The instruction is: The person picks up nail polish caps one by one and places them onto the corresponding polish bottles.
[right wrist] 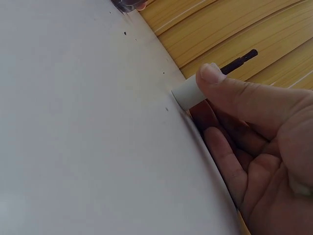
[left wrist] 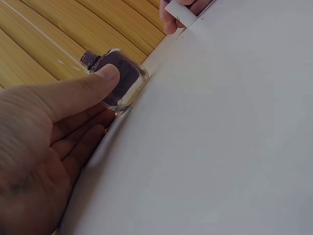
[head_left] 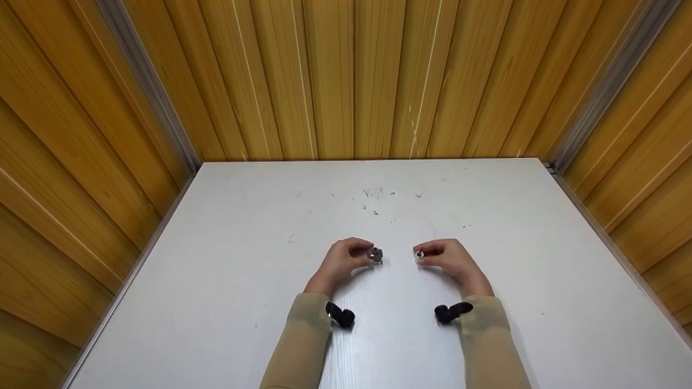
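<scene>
Between thumb and fingers, my left hand (head_left: pixel 343 261) pinches a small square glass nail polish bottle (left wrist: pixel 128 81). The bottle holds dark purple polish, and its threaded neck (left wrist: pixel 89 59) is uncapped. My right hand (head_left: pixel 453 261) pinches the white nail polish cap (right wrist: pixel 190 93), low over the tabletop. From the cap a dark, polish-coated brush (right wrist: pixel 239 62) points up and away from the table. In the head view the two hands face each other, a short gap apart, with the bottle on the left and the cap on the right.
Both hands work over a white tabletop (head_left: pixel 216 281) with small dark marks (head_left: pixel 373 192) scattered toward its far side. Yellow wood-look panels (head_left: pixel 330 81) wall in the back and sides. A black wrist camera (head_left: pixel 340 315) sits on the left sleeve, another black camera (head_left: pixel 453 312) on the right.
</scene>
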The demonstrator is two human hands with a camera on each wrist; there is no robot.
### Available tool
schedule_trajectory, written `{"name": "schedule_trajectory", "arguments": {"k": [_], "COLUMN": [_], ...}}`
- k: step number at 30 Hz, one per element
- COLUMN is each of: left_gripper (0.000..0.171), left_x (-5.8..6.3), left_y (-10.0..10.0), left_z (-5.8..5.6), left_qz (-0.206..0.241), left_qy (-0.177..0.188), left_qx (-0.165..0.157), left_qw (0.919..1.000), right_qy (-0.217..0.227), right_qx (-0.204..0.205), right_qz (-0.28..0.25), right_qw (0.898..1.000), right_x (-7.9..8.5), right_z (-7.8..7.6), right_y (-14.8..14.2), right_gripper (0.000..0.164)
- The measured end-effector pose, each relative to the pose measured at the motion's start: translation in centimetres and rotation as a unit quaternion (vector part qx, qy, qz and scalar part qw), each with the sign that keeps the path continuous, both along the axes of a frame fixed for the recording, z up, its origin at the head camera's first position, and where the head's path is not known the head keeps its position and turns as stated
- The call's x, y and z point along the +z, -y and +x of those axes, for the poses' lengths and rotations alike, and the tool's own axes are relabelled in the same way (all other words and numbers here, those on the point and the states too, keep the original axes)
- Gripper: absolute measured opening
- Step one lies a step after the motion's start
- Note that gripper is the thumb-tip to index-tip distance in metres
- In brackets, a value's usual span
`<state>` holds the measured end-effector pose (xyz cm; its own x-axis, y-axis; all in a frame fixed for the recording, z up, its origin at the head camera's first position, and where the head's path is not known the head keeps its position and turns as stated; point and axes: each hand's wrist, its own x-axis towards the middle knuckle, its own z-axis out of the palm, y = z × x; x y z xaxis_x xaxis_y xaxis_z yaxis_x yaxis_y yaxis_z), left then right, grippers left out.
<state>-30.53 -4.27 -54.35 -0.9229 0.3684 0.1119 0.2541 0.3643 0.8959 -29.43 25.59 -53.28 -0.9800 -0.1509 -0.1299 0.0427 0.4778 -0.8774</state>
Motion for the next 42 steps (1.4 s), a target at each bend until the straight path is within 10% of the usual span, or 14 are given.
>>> {"name": "schedule_trajectory", "arguments": {"k": [42], "left_gripper": [0.021], "left_x": [0.0], "left_y": [-1.7], "left_z": [0.5], "left_qz": [0.078], "left_qy": [0.039], "left_qx": [0.006], "left_qw": [0.9962], "right_qy": [-0.073], "right_qx": [0.035], "right_qz": [0.017], "right_qw": [0.997], "right_x": [3.1], "right_z": [0.3], "right_y": [3.7], "right_gripper": [0.025]}}
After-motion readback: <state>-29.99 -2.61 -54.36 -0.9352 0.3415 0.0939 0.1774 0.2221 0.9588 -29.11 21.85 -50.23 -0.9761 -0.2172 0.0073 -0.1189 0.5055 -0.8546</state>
